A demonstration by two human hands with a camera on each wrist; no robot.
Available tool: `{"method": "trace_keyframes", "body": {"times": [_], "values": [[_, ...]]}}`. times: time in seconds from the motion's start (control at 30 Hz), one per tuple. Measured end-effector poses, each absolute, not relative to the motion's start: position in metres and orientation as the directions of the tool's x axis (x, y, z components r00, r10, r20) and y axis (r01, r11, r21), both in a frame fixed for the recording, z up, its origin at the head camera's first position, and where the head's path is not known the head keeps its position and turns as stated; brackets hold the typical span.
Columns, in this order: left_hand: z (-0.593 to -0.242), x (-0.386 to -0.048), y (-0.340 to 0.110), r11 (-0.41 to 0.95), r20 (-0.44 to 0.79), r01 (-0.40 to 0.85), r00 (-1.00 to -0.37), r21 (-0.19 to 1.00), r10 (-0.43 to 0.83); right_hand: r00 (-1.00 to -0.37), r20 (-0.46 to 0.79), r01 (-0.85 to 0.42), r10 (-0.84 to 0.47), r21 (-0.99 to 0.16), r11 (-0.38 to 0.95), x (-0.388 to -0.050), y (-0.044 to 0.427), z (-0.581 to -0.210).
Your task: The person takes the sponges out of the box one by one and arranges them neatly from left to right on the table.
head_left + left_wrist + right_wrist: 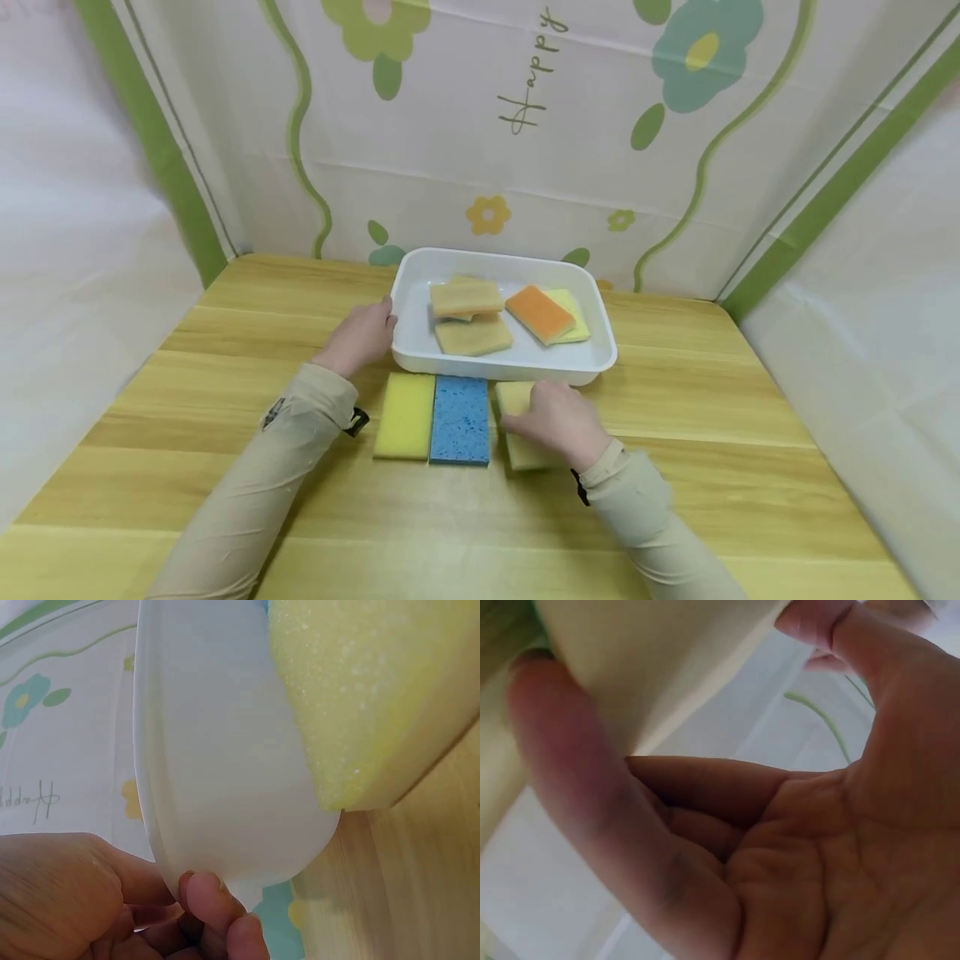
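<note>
Pale yellow sponge (525, 450) lies on the table (360, 542) just in front of the white tray (525, 364), right of a blue sponge (460, 421) and a yellow sponge (403, 417). Its long axis runs from the tray towards me, the near end skewed slightly to my right, while the other two point more nearly straight at me.

With my right hand (566, 419) I hold it between thumb and fingers; with my left hand (363, 336) I grip the tray's left rim.

My right hand covers much of the sponge's right side, so that edge is hard to trace. In the right wrist view the sponge is blurred and cut off at the top, and I cannot make out what the green patch in the corner is. In the left wrist view the yellow sponge runs out of frame and hides part of the tray wall.
</note>
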State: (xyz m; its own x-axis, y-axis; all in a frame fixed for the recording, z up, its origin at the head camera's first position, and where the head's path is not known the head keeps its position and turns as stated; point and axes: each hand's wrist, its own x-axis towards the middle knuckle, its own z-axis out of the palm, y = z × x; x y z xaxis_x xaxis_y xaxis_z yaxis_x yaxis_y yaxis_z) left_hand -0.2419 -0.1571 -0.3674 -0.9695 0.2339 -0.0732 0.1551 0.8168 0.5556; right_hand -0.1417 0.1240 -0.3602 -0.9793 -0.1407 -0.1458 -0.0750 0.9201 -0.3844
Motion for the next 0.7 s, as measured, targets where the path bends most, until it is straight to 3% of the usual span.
{"method": "trace_keyframes", "body": {"times": [0.37,0.7], "values": [[-0.366,-0.24,-0.157,0.834,-0.063,0.168,-0.97,0.525,0.235,-0.98,-0.168,-0.05,-0.109,-0.319,0.946,-0.153,0.119,-0.382],[-0.368,-0.241,-0.157,0.836,-0.067,0.173,-0.968,0.521,0.242,-0.979,-0.163,-0.058,-0.124,-0.356,0.932,-0.155,0.119,-0.386]]}}
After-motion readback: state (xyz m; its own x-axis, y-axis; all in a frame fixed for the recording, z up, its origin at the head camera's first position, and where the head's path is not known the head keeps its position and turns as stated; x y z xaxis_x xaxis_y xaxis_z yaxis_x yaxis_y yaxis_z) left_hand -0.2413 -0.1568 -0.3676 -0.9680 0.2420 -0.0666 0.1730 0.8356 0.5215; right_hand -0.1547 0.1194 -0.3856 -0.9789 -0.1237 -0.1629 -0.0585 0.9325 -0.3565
